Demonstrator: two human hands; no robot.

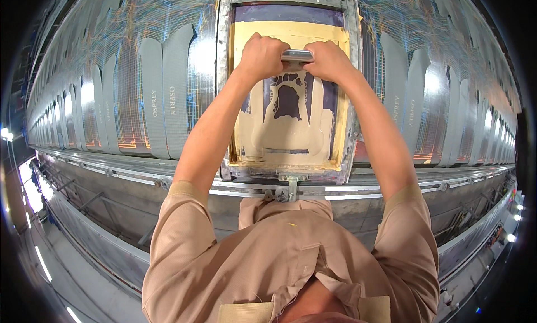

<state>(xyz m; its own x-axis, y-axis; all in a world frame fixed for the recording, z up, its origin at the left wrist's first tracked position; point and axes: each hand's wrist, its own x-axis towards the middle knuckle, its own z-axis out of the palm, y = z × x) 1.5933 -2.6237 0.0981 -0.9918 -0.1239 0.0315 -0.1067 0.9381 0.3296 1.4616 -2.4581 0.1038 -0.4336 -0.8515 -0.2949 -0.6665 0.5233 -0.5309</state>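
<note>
My left hand (262, 57) and my right hand (329, 61) both grip the metal squeegee handle (296, 55), held across the upper part of a screen-printing frame (224, 88). The frame has a metal rim, and its mesh (288, 99) is dark purple, smeared with cream-coloured ink around a shaped stencil opening. Both forearms reach straight out from my tan shirt over the frame's near edge. The squeegee blade below the handle is hidden by my hands.
A long printing table (128, 82) curves away on both sides, lined with grey shaped fabric pieces (165, 93) in rows. A metal rail (140, 174) with a clamp (290, 188) runs along the table's near edge. The floor (72, 272) lies below left.
</note>
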